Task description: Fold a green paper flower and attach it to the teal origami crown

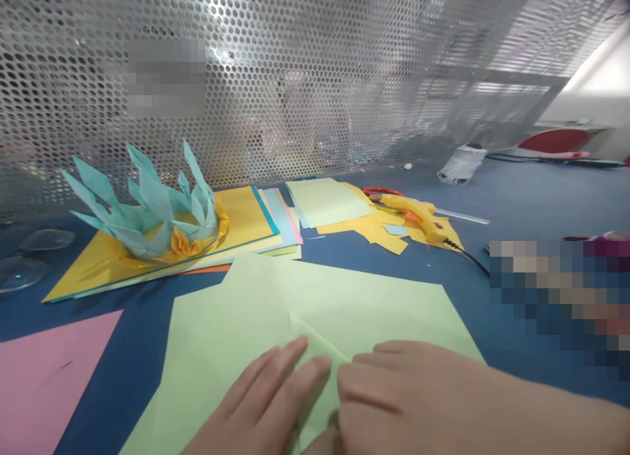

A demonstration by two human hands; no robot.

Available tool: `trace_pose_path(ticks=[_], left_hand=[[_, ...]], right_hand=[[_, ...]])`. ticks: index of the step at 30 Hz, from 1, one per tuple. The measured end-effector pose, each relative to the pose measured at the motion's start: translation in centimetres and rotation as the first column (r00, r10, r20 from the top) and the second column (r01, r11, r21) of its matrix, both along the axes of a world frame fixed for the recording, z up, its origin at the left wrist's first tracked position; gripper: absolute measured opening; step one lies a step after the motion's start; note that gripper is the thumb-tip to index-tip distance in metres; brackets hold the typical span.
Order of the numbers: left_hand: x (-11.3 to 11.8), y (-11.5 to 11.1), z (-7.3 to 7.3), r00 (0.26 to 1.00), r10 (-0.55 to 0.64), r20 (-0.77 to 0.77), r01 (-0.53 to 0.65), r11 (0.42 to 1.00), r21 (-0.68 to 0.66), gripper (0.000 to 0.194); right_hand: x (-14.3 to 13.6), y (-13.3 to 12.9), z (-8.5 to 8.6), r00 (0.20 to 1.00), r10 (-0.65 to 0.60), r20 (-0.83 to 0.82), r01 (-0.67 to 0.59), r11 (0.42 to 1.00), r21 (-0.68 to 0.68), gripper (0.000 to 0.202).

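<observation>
Left hand (268, 402) outspread, right hand (398, 396) curled, grip unclear; green paper (221, 330) beneath both, extending ahead.

The left grip (268, 396) lies outstretched, the right grip (398, 392) curled.

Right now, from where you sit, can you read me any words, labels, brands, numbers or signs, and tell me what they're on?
No readable text anywhere.
Light green paper under the hands: no print visible.
Yellow glue gun: a small dark red patch, too small to read.
Pink sheet: a thin dark streak, no legible lettering.
Areas at right and over the perforated screen are pixelated, so unreadable.
</observation>
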State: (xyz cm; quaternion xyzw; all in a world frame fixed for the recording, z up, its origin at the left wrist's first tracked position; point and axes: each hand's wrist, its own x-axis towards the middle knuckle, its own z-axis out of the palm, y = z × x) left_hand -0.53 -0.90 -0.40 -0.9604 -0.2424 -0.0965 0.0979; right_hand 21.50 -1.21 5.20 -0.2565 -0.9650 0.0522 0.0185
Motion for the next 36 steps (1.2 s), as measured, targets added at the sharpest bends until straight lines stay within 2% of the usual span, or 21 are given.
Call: trace_pose_path(ticks=[2,4,6,9,12,16,19,23,25,27,29,32,33,34,35,36], left_hand=[[0.1,0.2,0.3,0.999,0.001,-0.035,0.002,0.997,0.076,0.043],[0.2,0.6,1.0,0.993,-0.093,-0.071,0.102,0.986,0.133,0.033],[0.2,1.1,1.9,0.985,-0.144,-0.096,0.157,0.976,0.153,0.026],[-0.2,1.5,2.9,0.990,-0.095,-0.106,0.104,0.991,0.087,0.037],[-0.7,1.7,3.2,0.993,-0.080,-0.084,0.079,0.997,-0.018,0.045],[-0.8,2.1,3.2,0.993,-0.101,-0.052,0.095,0.990,-0.105,0.043],[-0.7,2.3,3.4,0.992,-0.108,-0.058,0.098,0.982,-0.160,0.046],[-0.5,2.7,3.6,0.988,-0.140,-0.063,0.131,0.982,-0.138,0.056],[-0.3,2.9,3.4,0.984,-0.166,-0.062,0.161,0.984,-0.082,0.062],[-0.3,3.0,3.1,0.979,-0.193,-0.065,0.192,0.981,-0.021,0.070],[-0.4,3.0,2.7,0.969,-0.224,-0.099,0.223,0.975,-0.023,0.070],[-0.7,2.8,2.2,0.965,-0.252,-0.067,0.244,0.964,-0.108,0.055],[-0.9,2.8,2.1,0.970,-0.240,0.025,0.241,0.965,-0.105,0.051],[-1.0,2.8,2.1,0.963,-0.243,0.114,0.255,0.960,-0.113,0.052],[-1.1,2.8,2.2,0.953,-0.288,0.095,0.301,0.938,-0.172,0.062],[-1.2,2.8,2.3,0.955,-0.280,0.102,0.297,0.928,-0.227,0.067]], right_hand=[[-0.4,-0.5,-1.3,1.000,-0.005,-0.014,0.008,0.986,0.166,0.012],[-0.4,-0.7,-2.0,0.998,-0.001,-0.070,0.018,0.971,0.238,0.012],[-0.4,-0.6,-2.2,0.993,-0.006,-0.121,0.036,0.969,0.246,0.014],[-0.2,-0.5,-2.2,0.984,0.004,-0.176,0.029,0.983,0.184,0.016],[-0.1,-0.6,-2.4,0.977,0.011,-0.215,0.020,0.990,0.140,0.019],[-0.1,-0.6,-2.5,0.984,-0.035,-0.177,0.085,0.956,0.282,0.013],[-0.2,-0.6,-2.3,0.993,-0.054,-0.108,0.084,0.954,0.289,0.009],[-0.2,-1.0,-2.5,0.992,-0.077,-0.097,0.103,0.948,0.302,0.011],[-0.2,-1.3,-2.8,0.989,-0.084,-0.119,0.118,0.942,0.316,0.012],[-0.3,-1.3,-3.0,0.989,-0.069,-0.129,0.103,0.955,0.277,0.013],[-0.3,-1.1,-2.9,0.990,-0.042,-0.137,0.070,0.976,0.205,0.012],[-0.2,-0.7,-2.4,0.991,-0.028,-0.134,0.040,0.995,0.090,0.013],[-0.2,-0.6,-2.1,0.990,-0.030,-0.138,0.035,0.999,0.032,0.013],[-0.1,-0.4,-1.8,0.989,-0.030,-0.148,0.023,0.999,-0.045,0.012],[-0.1,-0.3,-1.5,0.986,-0.035,-0.162,0.014,0.992,-0.127,0.010],[0.0,-0.1,-1.2,0.983,-0.048,-0.177,0.011,0.979,-0.204,0.009]])
